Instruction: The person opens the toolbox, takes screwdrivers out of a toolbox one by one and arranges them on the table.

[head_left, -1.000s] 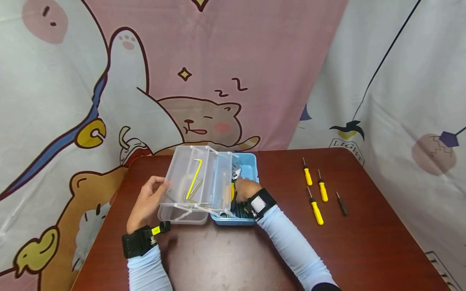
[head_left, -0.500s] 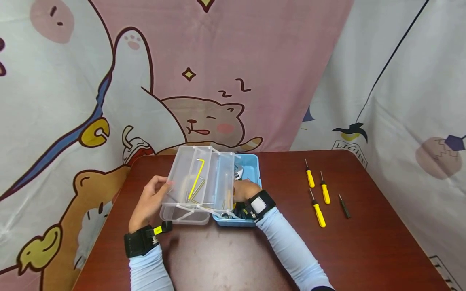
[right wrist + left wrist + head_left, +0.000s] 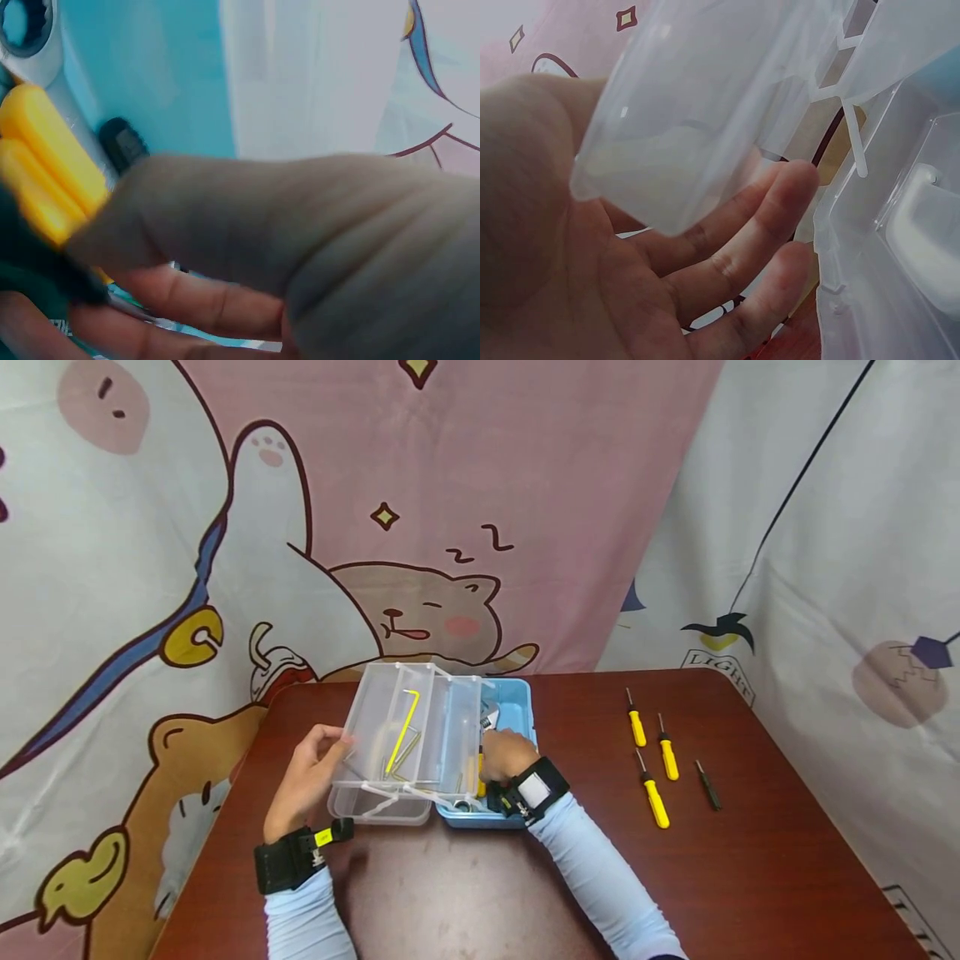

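My left hand holds the left edge of a clear plastic tray, thumb on one side and fingers on the other. The tray hangs raised and tilted on its hinged arms, with a yellow hex key and several metal ones in it. My right hand reaches into the blue toolbox. Between its thumb and fingers it pinches a dark-handled screwdriver with a thin metal shaft, blurred and partly hidden. Yellow handles and a ring-ended wrench lie beside that hand. An adjustable wrench lies farther back.
Right of the box, three yellow-handled screwdrivers and a small dark screwdriver lie on the brown table. The clear lid is folded out left, under the tray. A printed curtain hangs behind.
My right hand has shifted slightly inside the toolbox, covering a yellow handle and then uncovering it. The left hand and the tray stay nearly still; the view has swayed a little.
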A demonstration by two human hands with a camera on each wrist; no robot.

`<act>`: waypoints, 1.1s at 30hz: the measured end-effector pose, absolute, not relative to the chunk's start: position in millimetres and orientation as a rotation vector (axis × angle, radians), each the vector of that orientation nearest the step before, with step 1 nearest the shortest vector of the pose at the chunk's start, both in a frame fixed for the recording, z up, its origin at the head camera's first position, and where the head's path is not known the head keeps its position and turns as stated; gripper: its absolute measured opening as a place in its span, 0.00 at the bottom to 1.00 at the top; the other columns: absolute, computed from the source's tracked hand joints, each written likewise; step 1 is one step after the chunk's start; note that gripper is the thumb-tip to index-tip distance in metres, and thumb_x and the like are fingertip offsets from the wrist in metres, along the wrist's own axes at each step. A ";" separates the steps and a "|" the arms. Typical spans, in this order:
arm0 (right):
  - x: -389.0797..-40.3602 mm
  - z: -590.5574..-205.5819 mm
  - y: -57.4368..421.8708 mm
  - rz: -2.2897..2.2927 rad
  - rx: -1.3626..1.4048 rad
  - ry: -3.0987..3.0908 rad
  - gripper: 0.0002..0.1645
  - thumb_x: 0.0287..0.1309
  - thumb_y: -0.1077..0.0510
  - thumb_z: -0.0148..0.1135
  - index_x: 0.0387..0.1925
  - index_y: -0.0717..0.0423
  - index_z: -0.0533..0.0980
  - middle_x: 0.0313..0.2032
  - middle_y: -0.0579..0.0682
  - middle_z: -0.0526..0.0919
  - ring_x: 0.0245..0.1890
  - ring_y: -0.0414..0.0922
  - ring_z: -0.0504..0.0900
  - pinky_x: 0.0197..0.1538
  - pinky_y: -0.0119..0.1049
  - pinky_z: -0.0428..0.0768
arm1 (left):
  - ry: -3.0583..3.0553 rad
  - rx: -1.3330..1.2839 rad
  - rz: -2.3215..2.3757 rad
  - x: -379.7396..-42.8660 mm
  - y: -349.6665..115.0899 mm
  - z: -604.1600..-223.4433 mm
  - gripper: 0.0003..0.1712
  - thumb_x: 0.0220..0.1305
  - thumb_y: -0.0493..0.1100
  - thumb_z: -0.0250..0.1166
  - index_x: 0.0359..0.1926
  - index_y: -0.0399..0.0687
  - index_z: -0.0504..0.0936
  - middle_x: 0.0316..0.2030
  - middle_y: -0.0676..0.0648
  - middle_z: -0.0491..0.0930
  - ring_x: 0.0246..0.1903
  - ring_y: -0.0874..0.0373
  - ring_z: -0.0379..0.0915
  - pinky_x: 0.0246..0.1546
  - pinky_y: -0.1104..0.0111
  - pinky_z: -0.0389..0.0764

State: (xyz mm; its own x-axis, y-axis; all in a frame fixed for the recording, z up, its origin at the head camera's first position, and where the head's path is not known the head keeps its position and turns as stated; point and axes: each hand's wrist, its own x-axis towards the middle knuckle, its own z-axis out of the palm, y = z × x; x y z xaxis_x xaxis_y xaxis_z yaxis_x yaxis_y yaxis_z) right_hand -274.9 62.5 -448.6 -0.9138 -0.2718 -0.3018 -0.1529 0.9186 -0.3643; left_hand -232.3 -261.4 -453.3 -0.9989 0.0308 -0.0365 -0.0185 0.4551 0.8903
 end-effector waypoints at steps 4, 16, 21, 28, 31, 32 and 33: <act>-270.9 -445.0 65.8 -0.569 -0.329 2.750 0.06 0.61 0.61 0.72 0.32 0.56 0.81 0.26 0.49 0.80 0.27 0.46 0.77 0.29 0.39 0.73 | 2.635 0.012 1.613 -231.1 -261.1 -452.1 0.28 0.82 0.56 0.54 0.67 0.39 0.69 0.62 0.33 0.76 0.55 0.45 0.74 0.47 0.68 0.79; -263.1 -424.6 92.8 -1.170 -0.194 2.927 0.21 0.80 0.56 0.51 0.66 0.59 0.77 0.41 0.56 0.85 0.28 0.47 0.80 0.27 0.36 0.74 | 2.640 0.030 1.611 -233.0 -260.4 -453.4 0.27 0.83 0.54 0.54 0.67 0.38 0.68 0.63 0.33 0.75 0.55 0.46 0.73 0.46 0.69 0.78; -254.0 -415.9 114.5 -1.455 -0.175 2.935 0.23 0.81 0.44 0.53 0.40 0.56 0.84 0.29 0.52 0.81 0.28 0.46 0.78 0.30 0.37 0.71 | 2.653 0.026 1.588 -233.9 -261.1 -454.7 0.26 0.83 0.53 0.54 0.67 0.38 0.68 0.62 0.33 0.76 0.54 0.46 0.74 0.46 0.69 0.78; -232.4 -409.9 160.5 -1.874 -0.193 2.992 0.27 0.83 0.50 0.50 0.26 0.60 0.75 0.22 0.52 0.73 0.23 0.45 0.70 0.28 0.35 0.65 | 2.644 0.018 1.580 -233.9 -259.0 -455.6 0.27 0.83 0.55 0.54 0.67 0.39 0.68 0.64 0.34 0.74 0.57 0.44 0.73 0.48 0.67 0.77; -221.7 -405.2 186.1 -2.031 -0.154 2.996 0.27 0.83 0.54 0.51 0.23 0.63 0.74 0.20 0.50 0.72 0.22 0.43 0.70 0.28 0.33 0.66 | 2.668 0.031 1.572 -234.5 -259.2 -454.6 0.26 0.83 0.53 0.53 0.66 0.38 0.68 0.63 0.34 0.75 0.56 0.47 0.73 0.47 0.69 0.77; -219.0 -402.5 194.9 -2.093 -0.131 2.985 0.28 0.82 0.54 0.51 0.23 0.63 0.73 0.19 0.49 0.71 0.21 0.42 0.69 0.27 0.33 0.66 | 2.679 0.032 1.569 -235.3 -259.8 -453.9 0.25 0.83 0.53 0.53 0.66 0.38 0.69 0.63 0.35 0.75 0.55 0.49 0.73 0.47 0.69 0.77; -216.5 -399.9 204.2 -2.145 -0.098 2.984 0.28 0.82 0.54 0.51 0.23 0.64 0.73 0.19 0.47 0.71 0.20 0.41 0.68 0.25 0.32 0.66 | 2.692 0.035 1.568 -236.4 -260.5 -453.4 0.25 0.83 0.52 0.53 0.66 0.38 0.69 0.63 0.35 0.76 0.55 0.50 0.73 0.47 0.70 0.77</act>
